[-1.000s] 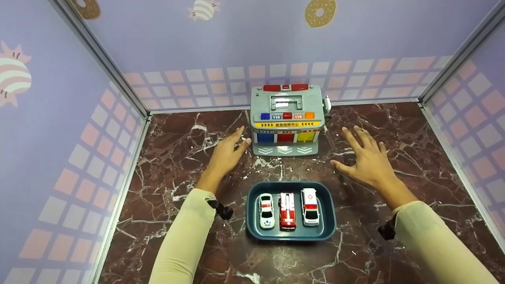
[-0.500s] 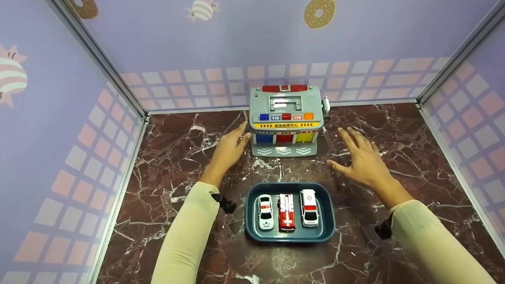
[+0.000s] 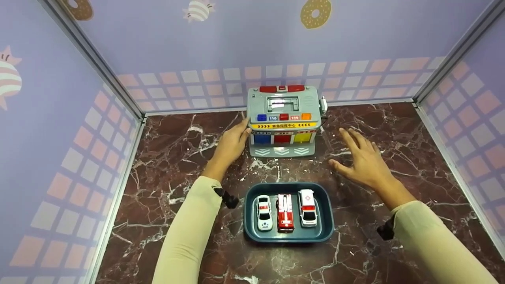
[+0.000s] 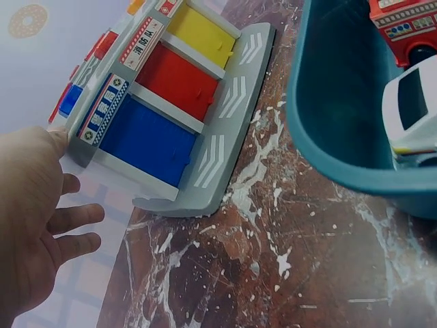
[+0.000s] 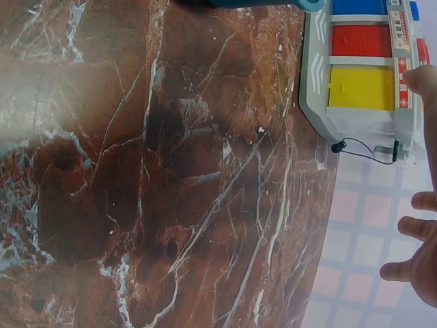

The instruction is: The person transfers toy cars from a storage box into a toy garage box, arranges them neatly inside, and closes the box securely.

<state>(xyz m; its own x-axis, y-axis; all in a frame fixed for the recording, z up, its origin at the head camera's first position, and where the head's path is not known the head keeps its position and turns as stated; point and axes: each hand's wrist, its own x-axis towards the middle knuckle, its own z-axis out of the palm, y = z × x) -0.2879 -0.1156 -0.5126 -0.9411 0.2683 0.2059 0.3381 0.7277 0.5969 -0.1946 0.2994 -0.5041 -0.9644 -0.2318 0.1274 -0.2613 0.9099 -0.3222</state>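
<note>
A grey toy garage (image 3: 284,108) stands near the back wall, with blue, red and yellow doors (image 4: 179,89) shut along its front. My left hand (image 3: 230,144) is at the garage's left side, its fingertips right at the edge. In the left wrist view the left thumb overlaps the garage's corner, and the other fingers are loosely extended. My right hand (image 3: 361,159) hovers to the right of the garage, apart from it, with spread fingers and nothing held. In front lies a dark blue tray (image 3: 249,213) bearing a white police car (image 3: 264,213), a red fire truck (image 3: 285,213) and a white ambulance (image 3: 307,208).
The dark red marbled tabletop (image 3: 169,165) is walled in on the left, back and right by lilac panels (image 3: 268,43). A white handset (image 3: 323,104) with a black cord (image 5: 369,152) hangs on the garage's right side.
My left hand has moved forward and right, up to the garage's left side. The right hand has shifted slightly left. The garage, tray and vehicles stay in place.
</note>
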